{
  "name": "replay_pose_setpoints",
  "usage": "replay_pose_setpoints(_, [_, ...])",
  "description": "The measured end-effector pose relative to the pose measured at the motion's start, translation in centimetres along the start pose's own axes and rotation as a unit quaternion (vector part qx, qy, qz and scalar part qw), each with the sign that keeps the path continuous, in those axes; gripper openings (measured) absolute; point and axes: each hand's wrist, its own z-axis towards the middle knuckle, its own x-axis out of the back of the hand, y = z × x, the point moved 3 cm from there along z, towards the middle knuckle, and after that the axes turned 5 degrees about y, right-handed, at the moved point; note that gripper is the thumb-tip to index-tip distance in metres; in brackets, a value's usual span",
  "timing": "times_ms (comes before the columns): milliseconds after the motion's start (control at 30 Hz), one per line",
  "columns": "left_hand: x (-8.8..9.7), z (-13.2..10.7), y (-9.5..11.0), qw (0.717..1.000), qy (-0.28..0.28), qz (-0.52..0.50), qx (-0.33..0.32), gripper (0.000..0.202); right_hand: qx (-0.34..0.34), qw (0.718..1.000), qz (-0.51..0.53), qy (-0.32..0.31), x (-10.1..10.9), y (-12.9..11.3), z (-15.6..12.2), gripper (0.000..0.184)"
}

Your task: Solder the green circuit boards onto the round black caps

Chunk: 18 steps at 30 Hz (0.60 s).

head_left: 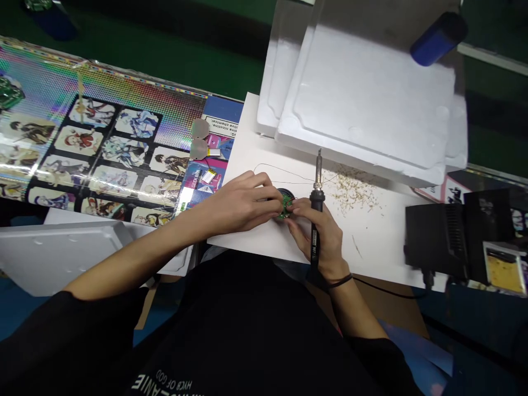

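Observation:
A small round green circuit board (285, 204) with a dark rim sits between my two hands above the white work surface. My left hand (251, 202) pinches its left side with bent fingers. On the board's right side rest the thumb and fingertips of my right hand (319, 228). That same hand also holds a black-handled soldering iron (317, 214), its metal tip pointing away from me and clear of the board. A thin wire (280, 166), apparently solder, loops over the surface just beyond my fingers. My fingers partly cover the board.
White foam trays (363, 104) are stacked at the back, a blue cylinder (439, 39) on top. Tan crumbs (355, 190) lie in front of them. A black soldering station (435, 236) stands right. Small batteries (209, 176) lie left, near printed sheets (103, 148). Another foam tray (61, 253) is lower left.

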Motion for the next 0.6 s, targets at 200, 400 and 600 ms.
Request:
replay_pose_setpoints(200, [0.1, 0.4, -0.1, 0.999, -0.021, -0.035, 0.003, 0.020, -0.026, 0.998, 0.030, 0.043, -0.9, -0.6, -1.0, 0.054])
replay_pose_setpoints(400, [-0.3, 0.0, -0.6, 0.992, -0.005, -0.121, 0.044, 0.014, -0.022, 0.997, 0.032, 0.067, -2.2, -0.5, -1.4, 0.053])
replay_pose_setpoints(600, [-0.7, -0.3, -0.6, 0.989, 0.019, -0.142, 0.043, 0.016, -0.005, 0.998, 0.016, 0.059, -1.1, -0.8, -1.2, 0.050])
